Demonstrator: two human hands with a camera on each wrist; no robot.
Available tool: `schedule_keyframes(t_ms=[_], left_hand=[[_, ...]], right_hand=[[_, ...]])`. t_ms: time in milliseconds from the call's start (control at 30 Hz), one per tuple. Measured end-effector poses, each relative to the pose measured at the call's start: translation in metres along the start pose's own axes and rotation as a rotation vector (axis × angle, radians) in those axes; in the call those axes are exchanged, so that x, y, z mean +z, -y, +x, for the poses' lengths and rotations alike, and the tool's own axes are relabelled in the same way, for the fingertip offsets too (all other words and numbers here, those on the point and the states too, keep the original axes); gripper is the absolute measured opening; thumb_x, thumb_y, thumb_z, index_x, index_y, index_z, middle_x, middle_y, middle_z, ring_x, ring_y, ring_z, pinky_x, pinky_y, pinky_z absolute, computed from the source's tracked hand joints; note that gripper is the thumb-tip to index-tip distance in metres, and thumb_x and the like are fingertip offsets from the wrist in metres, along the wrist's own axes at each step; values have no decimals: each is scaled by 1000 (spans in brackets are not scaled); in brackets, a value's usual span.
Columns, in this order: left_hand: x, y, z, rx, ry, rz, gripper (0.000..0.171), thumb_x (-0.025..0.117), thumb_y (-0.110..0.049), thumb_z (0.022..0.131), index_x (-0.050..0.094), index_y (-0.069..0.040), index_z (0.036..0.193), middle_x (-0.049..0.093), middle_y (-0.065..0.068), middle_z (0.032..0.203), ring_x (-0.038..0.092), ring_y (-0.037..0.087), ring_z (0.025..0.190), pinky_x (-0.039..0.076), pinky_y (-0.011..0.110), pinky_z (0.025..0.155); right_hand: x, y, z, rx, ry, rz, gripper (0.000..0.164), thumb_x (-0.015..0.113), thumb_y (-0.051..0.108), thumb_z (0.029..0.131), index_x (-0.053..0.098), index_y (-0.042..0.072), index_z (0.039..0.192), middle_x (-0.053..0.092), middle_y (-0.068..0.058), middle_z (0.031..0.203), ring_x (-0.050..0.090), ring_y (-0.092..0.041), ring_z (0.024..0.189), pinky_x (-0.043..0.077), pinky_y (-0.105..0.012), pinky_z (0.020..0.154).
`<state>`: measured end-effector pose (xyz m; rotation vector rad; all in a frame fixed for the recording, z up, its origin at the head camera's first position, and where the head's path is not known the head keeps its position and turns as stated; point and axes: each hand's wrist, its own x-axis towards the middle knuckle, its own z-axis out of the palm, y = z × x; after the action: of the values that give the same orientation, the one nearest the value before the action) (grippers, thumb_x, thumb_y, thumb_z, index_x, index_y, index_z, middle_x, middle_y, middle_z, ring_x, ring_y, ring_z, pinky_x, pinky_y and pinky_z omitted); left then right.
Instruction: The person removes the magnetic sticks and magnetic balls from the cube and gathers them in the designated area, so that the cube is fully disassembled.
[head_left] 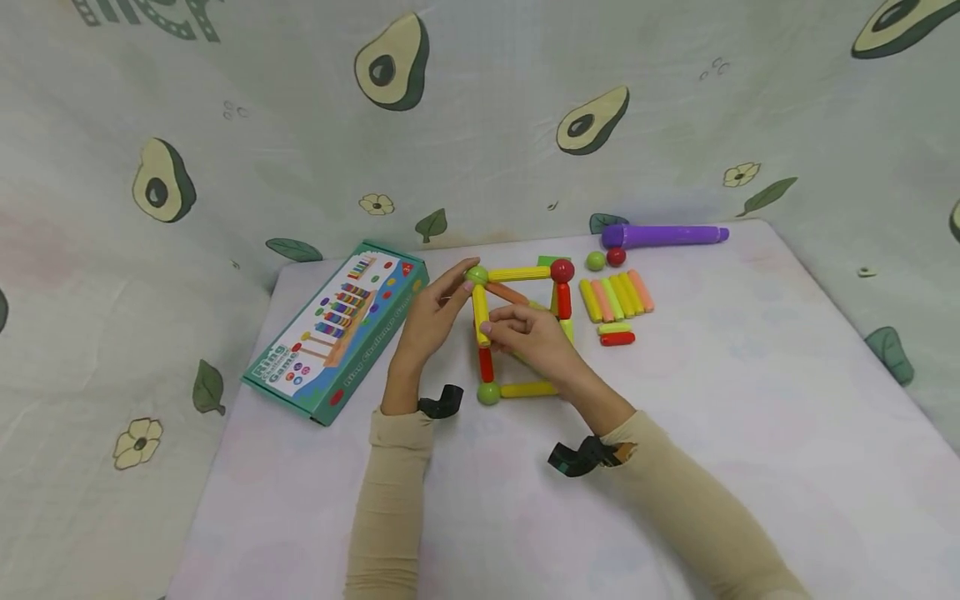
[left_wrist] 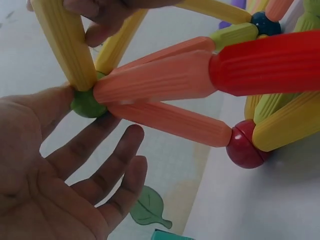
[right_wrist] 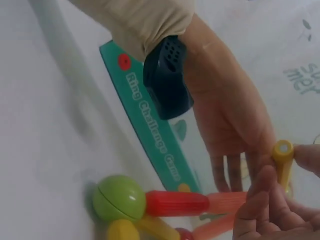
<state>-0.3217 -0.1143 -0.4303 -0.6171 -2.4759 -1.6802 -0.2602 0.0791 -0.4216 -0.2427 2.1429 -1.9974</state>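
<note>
A frame of ridged coloured sticks and balls stands on the table. My left hand [head_left: 429, 325] pinches the green ball [left_wrist: 87, 104] at its upper left corner between thumb and fingertip, other fingers spread apart. With thumb and fingers, my right hand [head_left: 543, 343] grips a yellow stick [head_left: 481, 317]; its far end meets that ball, and its free end [right_wrist: 283, 146] faces the right wrist view. Salmon sticks [left_wrist: 165, 120] and another yellow stick [head_left: 519, 273] also join the ball. A red ball [head_left: 562, 271] and a second green ball [head_left: 488, 393] form other corners.
A teal game box [head_left: 337, 329] lies left of the frame. To the right are a row of loose sticks [head_left: 617, 296], a short red stick [head_left: 617, 339], a loose green ball [head_left: 595, 261] and red ball [head_left: 616, 257]. A purple tube [head_left: 666, 237] lies at the back edge.
</note>
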Motion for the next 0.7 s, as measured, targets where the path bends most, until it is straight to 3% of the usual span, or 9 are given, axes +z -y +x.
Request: schedule_keyframes(t_ms=[133, 267, 400, 567, 700], left_hand=[[0, 0, 0, 7, -22, 13, 37, 55, -36, 104, 58, -30, 141, 66, 1, 128, 63, 19, 113, 49, 41, 96], [2, 1, 1, 19, -44, 39, 37, 55, -37, 104, 60, -30, 139, 68, 1, 122, 62, 18, 111, 49, 40, 91], [2, 1, -1, 16, -48, 58, 37, 55, -38, 104, 59, -31, 140, 68, -1, 123, 61, 18, 111, 49, 40, 91], [1, 1, -5, 15, -39, 75, 38, 56, -36, 103, 59, -30, 141, 64, -1, 130, 61, 20, 111, 51, 40, 90], [2, -1, -3, 35, -51, 79, 38, 57, -36, 103, 59, -30, 141, 62, 1, 129, 61, 21, 109, 52, 41, 87]], right_hand=[[3, -8, 2, 16, 5, 57, 32, 72, 22, 95, 67, 2, 119, 73, -10, 96, 64, -39, 98, 52, -48, 94], [5, -19, 0, 18, 25, -28, 29, 74, 20, 93, 70, 4, 116, 72, -7, 98, 66, -27, 95, 54, -36, 90], [2, -22, -9, -35, 72, -111, 30, 76, 21, 91, 70, 5, 117, 69, -8, 99, 64, -24, 92, 54, -29, 85], [-13, -18, -29, -90, 103, -225, 30, 75, 23, 92, 70, 8, 117, 66, -6, 102, 61, -24, 95, 54, -28, 84], [-36, -13, -39, -131, 58, -308, 30, 76, 20, 91, 70, 8, 118, 66, -6, 100, 61, -24, 92, 54, -27, 80]])
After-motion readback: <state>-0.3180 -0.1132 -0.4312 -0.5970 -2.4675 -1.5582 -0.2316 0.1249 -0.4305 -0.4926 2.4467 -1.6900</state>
